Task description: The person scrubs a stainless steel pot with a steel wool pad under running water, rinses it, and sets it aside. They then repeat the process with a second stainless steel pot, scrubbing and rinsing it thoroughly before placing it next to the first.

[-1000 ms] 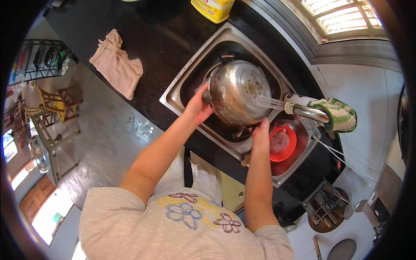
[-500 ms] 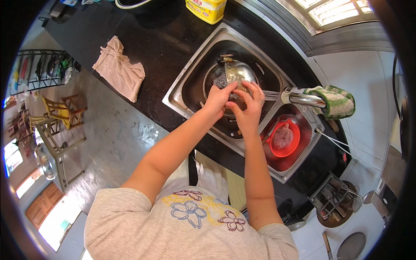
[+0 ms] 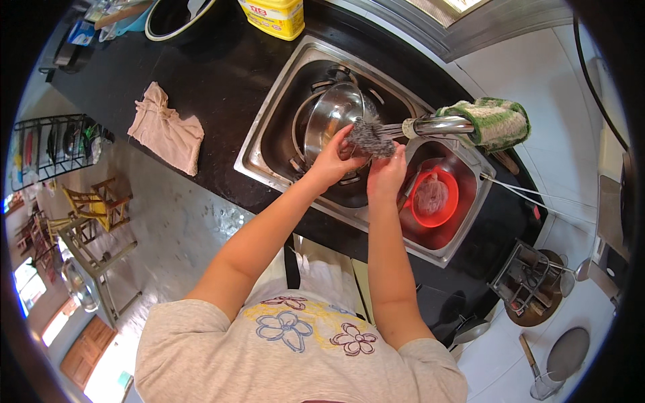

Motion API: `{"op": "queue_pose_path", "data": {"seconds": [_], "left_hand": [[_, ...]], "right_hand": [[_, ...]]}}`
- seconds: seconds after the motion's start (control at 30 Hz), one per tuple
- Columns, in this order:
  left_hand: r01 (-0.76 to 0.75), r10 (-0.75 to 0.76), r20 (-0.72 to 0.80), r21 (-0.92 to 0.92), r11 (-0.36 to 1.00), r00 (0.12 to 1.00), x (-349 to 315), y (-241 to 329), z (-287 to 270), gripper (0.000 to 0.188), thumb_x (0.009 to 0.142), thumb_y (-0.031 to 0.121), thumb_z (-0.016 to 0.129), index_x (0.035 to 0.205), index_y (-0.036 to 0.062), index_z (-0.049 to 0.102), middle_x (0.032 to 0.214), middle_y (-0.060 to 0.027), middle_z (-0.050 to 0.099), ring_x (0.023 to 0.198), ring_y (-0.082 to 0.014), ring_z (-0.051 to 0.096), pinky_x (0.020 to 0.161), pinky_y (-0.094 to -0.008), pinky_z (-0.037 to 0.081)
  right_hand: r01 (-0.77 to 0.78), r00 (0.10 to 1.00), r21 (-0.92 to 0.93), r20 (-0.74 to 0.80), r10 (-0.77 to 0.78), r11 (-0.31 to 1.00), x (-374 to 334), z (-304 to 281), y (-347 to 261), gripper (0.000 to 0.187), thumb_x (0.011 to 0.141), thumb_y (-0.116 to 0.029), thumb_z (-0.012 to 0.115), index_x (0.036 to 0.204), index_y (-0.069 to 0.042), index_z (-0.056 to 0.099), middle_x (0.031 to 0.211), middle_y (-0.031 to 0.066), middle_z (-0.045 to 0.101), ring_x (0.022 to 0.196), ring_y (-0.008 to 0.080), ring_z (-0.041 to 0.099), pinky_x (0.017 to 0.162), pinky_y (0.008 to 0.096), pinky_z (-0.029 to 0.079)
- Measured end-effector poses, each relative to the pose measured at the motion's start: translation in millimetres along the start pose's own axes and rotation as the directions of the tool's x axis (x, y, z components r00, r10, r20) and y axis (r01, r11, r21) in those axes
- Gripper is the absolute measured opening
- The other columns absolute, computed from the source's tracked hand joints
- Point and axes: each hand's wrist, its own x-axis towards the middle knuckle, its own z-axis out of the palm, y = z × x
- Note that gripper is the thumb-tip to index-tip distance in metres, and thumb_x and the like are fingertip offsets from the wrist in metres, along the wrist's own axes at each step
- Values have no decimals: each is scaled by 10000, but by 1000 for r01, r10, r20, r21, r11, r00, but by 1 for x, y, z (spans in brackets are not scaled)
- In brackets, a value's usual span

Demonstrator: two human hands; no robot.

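Both my hands are at a grey, mesh-like scouring pad (image 3: 371, 136) under the tap's mouth. My left hand (image 3: 332, 161) has its fingers curled at the pad's left side. My right hand (image 3: 388, 176) grips its lower right edge with the fingertips. Water streams from the chrome tap (image 3: 443, 125) onto the pad. Behind my left hand, a shiny metal bowl or pan (image 3: 330, 114) stands tilted in the left basin (image 3: 279, 127). Dark-handled cookware lies around and beneath it, partly hidden.
In the right basin sits a red plastic bowl (image 3: 453, 211) with a pinkish, see-through bundle. A green and white cloth (image 3: 494, 127) wraps the tap. On the black counter are a pink cloth (image 3: 165, 127), a yellow tub (image 3: 274, 17) and a black basin (image 3: 156, 33).
My hands have shifted from over the metal bowl to the tap's mouth, bringing the grey pad into the water. The bowl now leans in the left basin. The whole view has turned slightly.
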Motion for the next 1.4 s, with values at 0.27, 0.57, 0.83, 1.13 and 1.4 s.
{"op": "queue_pose_path", "data": {"seconds": [0.27,0.57,0.83,1.13,1.4], "left_hand": [[-108,126,-78,211,972,989,16,-5,-13,231,918,92,565,1124,-10,583,882,-10,644,803,-58,560,694,-226,442],[-114,514,-283,784,611,810,14,-3,-8,338,927,324,556,730,52,592,614,-166,555,574,-379,548,498,-414,407],[-114,503,-222,825,554,835,10,2,-6,379,934,345,538,703,52,604,621,-169,555,583,-376,550,508,-417,414],[-146,479,-196,797,586,855,-13,8,0,381,960,313,496,725,25,579,645,-202,494,566,-367,505,525,-380,399],[-140,339,-334,499,855,880,-3,-9,-9,475,995,413,410,758,20,533,598,-104,441,572,-183,393,573,-333,385]], "right_hand": [[281,958,-449,72,-279,849,-3,11,-50,226,990,-216,434,1003,-13,532,1000,78,558,929,179,547,850,303,440],[729,676,-667,664,-320,157,29,23,4,223,806,-109,603,984,6,533,1054,192,492,1012,346,495,925,425,386],[498,807,-860,414,-421,110,15,20,22,417,854,-151,517,1170,109,440,1210,300,463,1124,414,471,995,464,345],[502,832,-835,395,-389,225,34,23,-3,319,868,-122,493,1140,45,487,1169,240,496,1100,362,478,977,437,356],[548,813,-807,451,-367,222,37,44,-5,352,819,-124,507,1121,57,505,1205,243,474,1142,398,453,988,468,356]]}}
